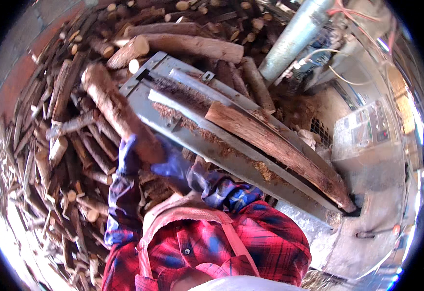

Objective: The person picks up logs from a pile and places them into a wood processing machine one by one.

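Note:
A thick log (117,109) slants up and to the left in front of me, its lower end close to my body. My right hand (172,162), in a blue glove, grips the log near that lower end. Against the log's left side is my left hand (128,145), also gloved; its fingers are mostly hidden, but it appears to hold the log from beneath. To the right, a split length of wood (275,150) lies in the channel of a grey metal feed trough (192,143). Its far right end reaches a dark opening in a machine (362,174).
A large pile of logs and branches (71,160) spreads across the left and back. One long log (192,46) lies behind the trough. A thick metal pipe (294,41) slants over the back right. A control panel (362,126) sits on the machine. Bark debris (265,169) litters the trough.

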Motion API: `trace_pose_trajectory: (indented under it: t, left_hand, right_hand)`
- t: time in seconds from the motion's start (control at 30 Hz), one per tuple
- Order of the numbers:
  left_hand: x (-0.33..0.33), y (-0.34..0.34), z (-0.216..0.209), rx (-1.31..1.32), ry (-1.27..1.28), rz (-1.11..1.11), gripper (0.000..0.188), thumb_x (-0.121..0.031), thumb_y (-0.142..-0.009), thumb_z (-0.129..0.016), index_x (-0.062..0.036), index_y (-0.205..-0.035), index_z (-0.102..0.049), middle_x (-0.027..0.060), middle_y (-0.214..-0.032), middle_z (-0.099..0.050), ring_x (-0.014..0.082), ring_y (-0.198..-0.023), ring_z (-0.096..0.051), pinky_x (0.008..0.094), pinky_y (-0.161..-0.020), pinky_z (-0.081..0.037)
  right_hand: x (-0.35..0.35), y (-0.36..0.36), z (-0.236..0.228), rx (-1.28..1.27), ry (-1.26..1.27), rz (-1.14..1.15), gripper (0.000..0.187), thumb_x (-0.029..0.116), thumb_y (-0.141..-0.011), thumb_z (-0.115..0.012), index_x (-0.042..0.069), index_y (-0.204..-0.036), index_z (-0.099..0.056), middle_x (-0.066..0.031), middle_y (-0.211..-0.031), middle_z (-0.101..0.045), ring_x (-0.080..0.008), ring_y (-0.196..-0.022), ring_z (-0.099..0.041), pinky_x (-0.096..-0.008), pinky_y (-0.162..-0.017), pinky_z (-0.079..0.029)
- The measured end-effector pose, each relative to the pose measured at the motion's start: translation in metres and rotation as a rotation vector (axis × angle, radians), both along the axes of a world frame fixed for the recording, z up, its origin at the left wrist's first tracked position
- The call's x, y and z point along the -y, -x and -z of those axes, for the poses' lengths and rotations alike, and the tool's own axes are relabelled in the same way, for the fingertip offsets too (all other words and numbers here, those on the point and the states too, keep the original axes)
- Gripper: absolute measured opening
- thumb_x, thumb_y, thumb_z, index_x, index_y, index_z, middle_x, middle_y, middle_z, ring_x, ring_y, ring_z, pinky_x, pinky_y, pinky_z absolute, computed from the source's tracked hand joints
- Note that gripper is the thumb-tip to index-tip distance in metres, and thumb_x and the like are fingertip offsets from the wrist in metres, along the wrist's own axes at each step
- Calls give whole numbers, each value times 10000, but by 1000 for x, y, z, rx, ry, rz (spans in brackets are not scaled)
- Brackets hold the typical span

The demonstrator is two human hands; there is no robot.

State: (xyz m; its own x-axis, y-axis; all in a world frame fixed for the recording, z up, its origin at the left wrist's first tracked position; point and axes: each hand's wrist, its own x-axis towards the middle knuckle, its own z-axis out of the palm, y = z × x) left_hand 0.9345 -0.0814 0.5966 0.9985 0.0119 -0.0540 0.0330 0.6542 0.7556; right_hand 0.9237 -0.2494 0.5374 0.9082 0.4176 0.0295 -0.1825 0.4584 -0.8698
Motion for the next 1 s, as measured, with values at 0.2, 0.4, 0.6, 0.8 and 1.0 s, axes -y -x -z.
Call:
trace_pose_trajectory:
  t: [0.2,0.4,0.6,0.8,1.0]
  left_hand:
    - [27,-21,-113,374,-428,37,635,-167,-897,-733,33,-1418,-429,140,-1338,-545,223,-1222,-521,369,-1057,-403]
    - [0,-28,-117,263,-538,-72,626,-232,-932,-703,26,-1436,-437,128,-1364,-566,227,-1276,-520,353,-1096,-396]
    - [-91,13,58,-106,-644,-167,630,-350,-851,-786,29,-1295,-550,82,-1155,-648,182,-1062,-601,311,-953,-465]
    - [-202,210,174,-733,-829,-254,425,-382,-861,-776,-15,-1040,-661,13,-849,-630,111,-716,-561,300,-617,-443]
    - [-279,238,234,-867,-510,-310,280,-368,-908,-696,-90,-912,-731,-29,-682,-585,127,-575,-541,285,-530,-388]
  right_hand:
    - [23,-28,-132,479,296,171,585,240,-831,-701,36,-1345,-509,-94,-1275,-606,-220,-1133,-584,-366,-1030,-457]
    - [98,-192,-195,754,515,152,630,277,-703,-865,-15,-1200,-611,-148,-1119,-692,-246,-991,-679,-363,-920,-540]
    - [225,-224,-65,344,1330,256,1062,563,-655,-851,107,-1499,-394,-276,-1320,-584,-396,-1196,-600,-448,-1022,-480]
    - [190,-157,-94,687,1879,100,1021,483,-696,-841,100,-1509,-355,-238,-1405,-515,-380,-1243,-542,-457,-1049,-446]
    - [52,-157,-110,1199,1422,334,875,425,-750,-806,-9,-1419,-446,-279,-1382,-503,-430,-1266,-505,-496,-1085,-401]
